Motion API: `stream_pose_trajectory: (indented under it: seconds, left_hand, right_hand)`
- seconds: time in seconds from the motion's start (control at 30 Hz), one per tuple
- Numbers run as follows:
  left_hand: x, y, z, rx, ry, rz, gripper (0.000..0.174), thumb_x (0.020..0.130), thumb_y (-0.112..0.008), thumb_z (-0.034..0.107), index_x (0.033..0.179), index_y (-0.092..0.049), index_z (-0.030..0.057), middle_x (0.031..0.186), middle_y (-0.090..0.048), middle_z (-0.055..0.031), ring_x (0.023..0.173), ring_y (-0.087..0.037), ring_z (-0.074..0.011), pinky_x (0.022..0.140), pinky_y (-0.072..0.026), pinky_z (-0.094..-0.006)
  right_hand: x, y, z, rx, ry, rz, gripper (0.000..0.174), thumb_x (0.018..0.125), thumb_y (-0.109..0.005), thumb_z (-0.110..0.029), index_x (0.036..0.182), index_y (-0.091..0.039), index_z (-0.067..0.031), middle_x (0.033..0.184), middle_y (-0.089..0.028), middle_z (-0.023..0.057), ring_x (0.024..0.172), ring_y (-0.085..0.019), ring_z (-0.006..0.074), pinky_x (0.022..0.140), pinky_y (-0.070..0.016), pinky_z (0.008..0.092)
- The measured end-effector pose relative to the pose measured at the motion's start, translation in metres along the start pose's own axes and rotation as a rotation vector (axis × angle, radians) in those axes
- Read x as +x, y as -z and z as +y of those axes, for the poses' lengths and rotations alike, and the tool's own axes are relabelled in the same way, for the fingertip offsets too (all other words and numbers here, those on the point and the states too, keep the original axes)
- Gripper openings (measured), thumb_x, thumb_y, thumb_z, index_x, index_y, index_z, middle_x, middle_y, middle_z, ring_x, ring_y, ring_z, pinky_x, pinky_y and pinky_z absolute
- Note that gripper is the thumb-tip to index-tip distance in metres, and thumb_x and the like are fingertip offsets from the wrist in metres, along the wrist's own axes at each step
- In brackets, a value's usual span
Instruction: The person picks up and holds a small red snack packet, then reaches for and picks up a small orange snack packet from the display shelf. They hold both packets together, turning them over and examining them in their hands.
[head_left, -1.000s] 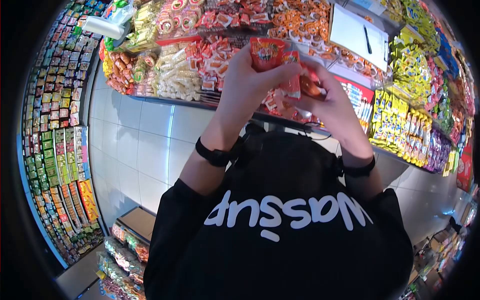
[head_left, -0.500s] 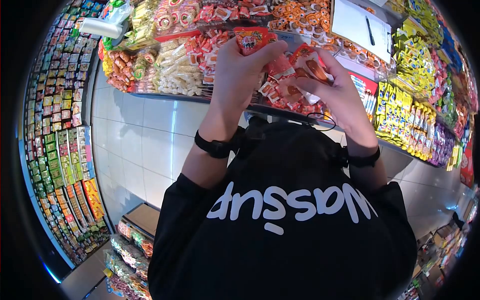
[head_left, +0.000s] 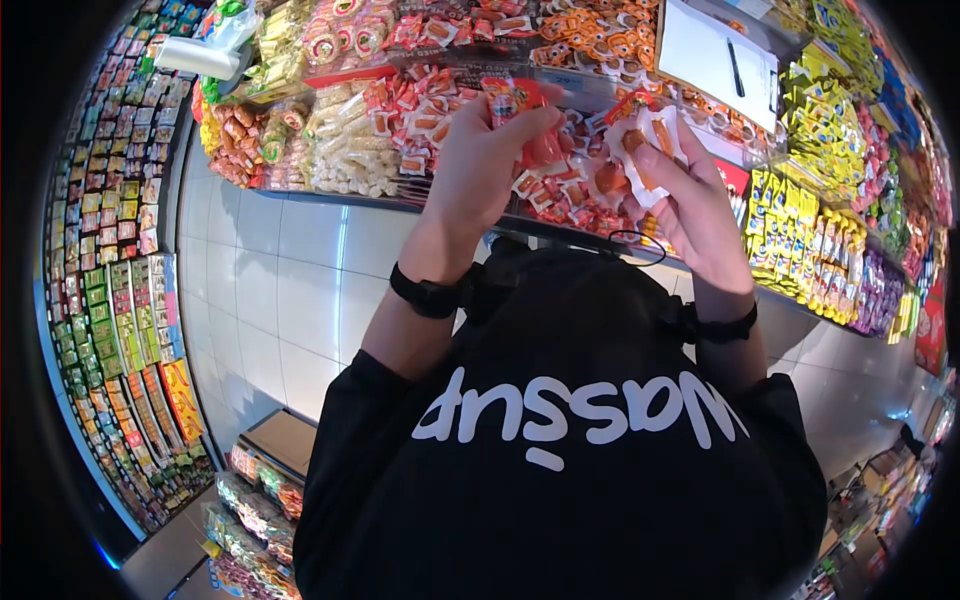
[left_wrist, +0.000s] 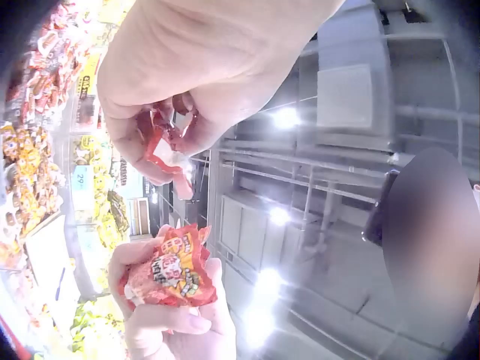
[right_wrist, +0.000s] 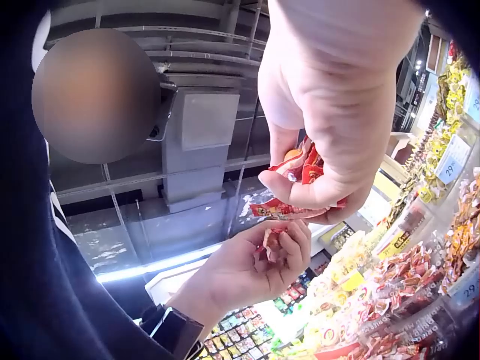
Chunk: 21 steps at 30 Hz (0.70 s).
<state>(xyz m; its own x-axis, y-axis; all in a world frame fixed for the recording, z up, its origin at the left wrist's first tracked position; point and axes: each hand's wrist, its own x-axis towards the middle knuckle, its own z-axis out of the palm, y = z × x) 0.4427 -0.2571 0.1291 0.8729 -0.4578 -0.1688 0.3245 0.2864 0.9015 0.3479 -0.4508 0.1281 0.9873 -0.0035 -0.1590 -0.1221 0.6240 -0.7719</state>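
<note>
In the head view my left hand (head_left: 475, 165) pinches a red wrapped packet (head_left: 512, 98) between thumb and fingers. My right hand (head_left: 695, 205) grips a clear and red packet (head_left: 650, 150) with a brown piece showing inside, thumb across it. The two hands are apart, held above the candy bins. In the left wrist view the right hand (left_wrist: 176, 326) holds a red packet (left_wrist: 172, 274) with printed label, below the left hand (left_wrist: 195, 67). The right wrist view has red wrappers (right_wrist: 300, 180) in the right hand (right_wrist: 330, 112), above the left hand (right_wrist: 255, 262).
Red-wrapped candies (head_left: 570, 200) fill a bin beneath the hands. A clipboard (head_left: 710, 65) with a pen lies at the upper right, yellow packets (head_left: 780, 225) on the right, a plastic bag roll (head_left: 198, 57) at the upper left. A packed shelf (head_left: 110, 250) stands far left.
The hands have moved apart from being close together. The packet in my right hand has turned, showing its clear side and brown contents; the left hand's red packet is tilted differently.
</note>
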Motion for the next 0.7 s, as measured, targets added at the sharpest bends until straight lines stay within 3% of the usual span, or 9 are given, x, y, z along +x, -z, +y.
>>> stream_pose_trajectory:
  seconds: [0.2, 0.3, 0.4, 0.5, 0.6, 0.7]
  left_hand:
    - [-0.002, -0.009, -0.007, -0.036, 0.185, -0.079, 0.023, 0.088, -0.064, 0.01, 0.106, -0.06, -0.003, 0.072, -0.057, -0.0048, 0.065, -0.061, -0.0156, 0.055, -0.051, -0.0297]
    - [-0.002, -0.016, -0.008, 0.029, 0.236, -0.081, 0.019, 0.089, -0.067, 0.015, 0.096, -0.064, -0.0026, 0.068, -0.061, -0.0054, 0.049, -0.056, -0.0106, 0.047, -0.0492, -0.0252]
    - [-0.002, -0.019, -0.009, 0.262, 0.24, -0.109, 0.021, 0.088, -0.069, 0.017, 0.093, -0.063, -0.0027, 0.068, -0.062, -0.0058, 0.047, -0.055, -0.0105, 0.044, -0.0467, -0.0249]
    - [-0.003, -0.018, -0.006, 0.135, 0.189, -0.132, 0.02, 0.087, -0.07, 0.016, 0.09, -0.063, -0.0019, 0.069, -0.062, -0.006, 0.048, -0.056, -0.0107, 0.043, -0.0454, -0.0248]
    - [0.0, -0.013, -0.015, 0.115, 0.173, -0.075, 0.015, 0.087, -0.066, 0.01, 0.097, -0.063, -0.0009, 0.062, -0.059, -0.0039, 0.045, -0.053, -0.0102, 0.041, -0.0392, -0.0246]
    - [0.002, -0.006, -0.022, 0.018, 0.137, -0.05, 0.013, 0.089, -0.063, 0.008, 0.097, -0.062, -0.0021, 0.068, -0.061, -0.0061, 0.047, -0.055, -0.0115, 0.044, -0.0452, -0.0249]
  right_hand:
    - [0.005, 0.0, 0.0, -0.013, 0.043, 0.087, 0.036, 0.094, -0.059, -0.006, 0.128, -0.048, -0.0029, 0.11, -0.063, 0.0088, 0.094, -0.065, 0.0161, 0.065, -0.055, 0.029]
    - [0.007, 0.0, 0.0, -0.047, 0.097, 0.073, 0.037, 0.093, -0.06, -0.005, 0.128, -0.048, -0.0022, 0.111, -0.063, 0.0093, 0.096, -0.065, 0.0165, 0.067, -0.056, 0.0299]
    - [0.009, -0.001, 0.002, -0.086, 0.142, 0.051, 0.037, 0.092, -0.06, -0.003, 0.127, -0.047, -0.0011, 0.112, -0.062, 0.0109, 0.099, -0.065, 0.0181, 0.07, -0.0587, 0.0321]
    - [0.009, -0.005, 0.001, -0.043, 0.176, 0.063, 0.037, 0.092, -0.059, 0.0, 0.127, -0.047, -0.0001, 0.114, -0.061, 0.0123, 0.101, -0.064, 0.0199, 0.074, -0.061, 0.0352]
    - [0.009, -0.007, -0.001, 0.007, 0.202, 0.075, 0.036, 0.092, -0.057, 0.001, 0.127, -0.047, -0.0002, 0.114, -0.061, 0.0128, 0.103, -0.064, 0.0211, 0.075, -0.062, 0.0374]
    - [0.009, -0.011, -0.003, 0.002, 0.281, 0.105, 0.035, 0.092, -0.057, 0.002, 0.126, -0.048, -0.0009, 0.113, -0.061, 0.0125, 0.104, -0.064, 0.0217, 0.075, -0.062, 0.0374]
